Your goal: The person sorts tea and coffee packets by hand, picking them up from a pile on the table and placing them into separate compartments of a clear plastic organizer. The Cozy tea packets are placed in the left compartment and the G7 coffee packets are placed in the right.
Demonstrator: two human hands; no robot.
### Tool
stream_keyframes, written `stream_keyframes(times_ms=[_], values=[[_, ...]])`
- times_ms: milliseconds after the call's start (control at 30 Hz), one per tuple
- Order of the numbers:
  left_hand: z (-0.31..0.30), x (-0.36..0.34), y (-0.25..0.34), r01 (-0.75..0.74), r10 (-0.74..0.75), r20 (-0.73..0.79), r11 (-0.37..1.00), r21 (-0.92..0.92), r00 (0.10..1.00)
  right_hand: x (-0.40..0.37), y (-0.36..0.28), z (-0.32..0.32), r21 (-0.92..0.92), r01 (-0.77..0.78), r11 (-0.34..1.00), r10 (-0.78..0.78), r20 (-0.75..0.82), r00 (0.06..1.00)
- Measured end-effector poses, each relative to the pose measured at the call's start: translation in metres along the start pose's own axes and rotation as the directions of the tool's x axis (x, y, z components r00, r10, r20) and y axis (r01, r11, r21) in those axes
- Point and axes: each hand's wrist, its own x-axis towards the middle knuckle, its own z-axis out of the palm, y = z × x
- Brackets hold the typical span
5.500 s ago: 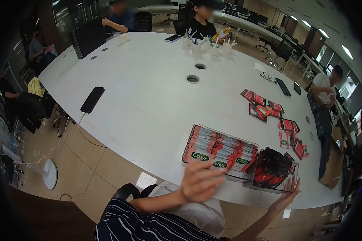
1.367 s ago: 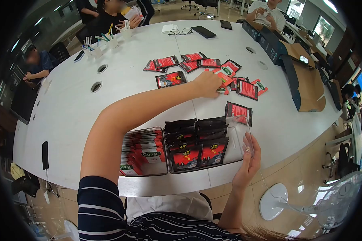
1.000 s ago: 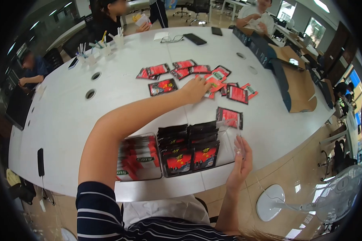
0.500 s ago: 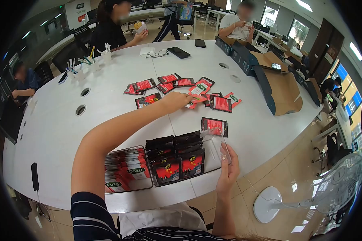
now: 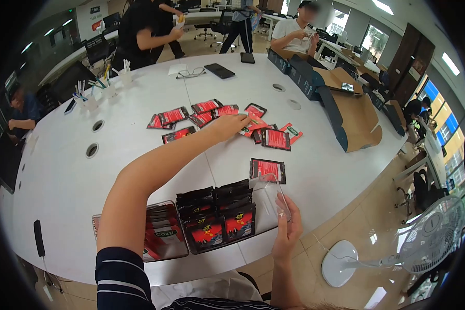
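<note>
My left hand [image 5: 231, 126] is stretched over the loose packets, its fingers closed on the edge of a red Cozy sachet [image 5: 256, 122]. Partly under and beside it lie another Cozy sachet [image 5: 293, 132] and black-and-red coffee packets [image 5: 276, 139]. My right hand [image 5: 289, 225] grips the right end wall of a clear plastic tray [image 5: 266, 219]. Black coffee sachets [image 5: 207, 233] stand in rows in this tray; its right section holds none. To the left, a second clear tray [image 5: 183, 248] holds Cozy sachets [image 5: 165, 235], partly hidden by my left forearm.
More coffee packets [image 5: 173, 115] lie mid-table, and a small stack [image 5: 267, 169] lies behind the clear tray. Open cardboard boxes [image 5: 354, 121] line the right edge. Phones [image 5: 219, 71], glasses [image 5: 191, 73] and cups of sticks [image 5: 125, 77] are farther back. A fan [image 5: 431, 227] stands at right. People are around.
My view has shifted, so the table things sit a little lower and farther left. My left hand stays at the loose sachets and my right hand at the tray. A person at the back left has risen.
</note>
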Motion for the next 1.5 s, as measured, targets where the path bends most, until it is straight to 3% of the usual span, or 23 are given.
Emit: stream_keyframes(times_ms=[100,200,300,400,433,533,667,700,900,1100,1200,1400,1500], values=[[-0.015,0.009,0.022,0.118,-0.113,0.104,0.992,-0.041,0.988,0.001,-0.003,0.001,-0.019,0.008,1.000,-0.008,0.005,1.000],[-0.011,0.016,0.017,0.119,-0.120,0.155,0.993,0.016,0.981,-0.001,0.003,0.002,0.052,0.000,0.999,0.000,-0.011,1.000],[0.005,0.020,0.000,0.023,-0.032,0.113,0.997,0.078,0.993,0.001,0.004,0.001,0.025,0.020,0.999,-0.020,0.003,1.000],[-0.004,0.019,0.004,0.078,-0.076,0.142,0.997,-0.010,0.987,0.000,-0.001,0.001,0.000,-0.013,1.000,0.013,-0.001,1.000],[0.003,0.016,0.003,0.029,-0.028,-0.020,0.999,0.015,0.999,0.003,0.000,0.004,0.006,-0.007,1.000,0.007,-0.003,1.000],[0.005,0.025,0.008,0.101,-0.107,0.066,0.990,0.096,0.992,0.001,-0.001,0.004,0.009,0.006,1.000,-0.006,-0.010,1.000],[0.011,0.032,0.007,-0.017,0.020,-0.026,0.994,0.103,0.999,-0.001,-0.002,0.002,-0.007,0.003,1.000,-0.003,-0.001,1.000],[0.011,0.034,0.012,0.038,-0.036,-0.019,0.989,0.144,0.999,0.000,-0.002,0.004,-0.004,0.005,1.000,-0.005,0.000,1.000],[0.004,0.030,0.001,-0.085,0.071,0.114,0.989,0.122,0.991,0.000,0.000,0.003,-0.001,0.015,1.000,-0.015,0.003,1.000],[0.009,0.019,0.017,0.172,-0.177,-0.057,0.982,-0.082,0.983,0.000,-0.001,0.003,-0.010,0.016,1.000,-0.016,0.008,1.000],[0.019,0.025,0.021,0.218,-0.215,-0.111,0.976,0.010,0.970,0.001,-0.003,0.004,-0.009,0.011,1.000,-0.011,0.006,1.000],[0.022,0.048,0.023,0.231,-0.237,0.028,0.961,0.152,0.971,0.001,-0.003,0.004,-0.002,0.004,1.000,-0.004,0.001,1.000],[0.004,0.051,0.028,0.298,-0.301,0.088,0.953,0.047,0.949,0.001,-0.001,0.003,-0.010,0.024,1.000,-0.024,0.005,1.000]])
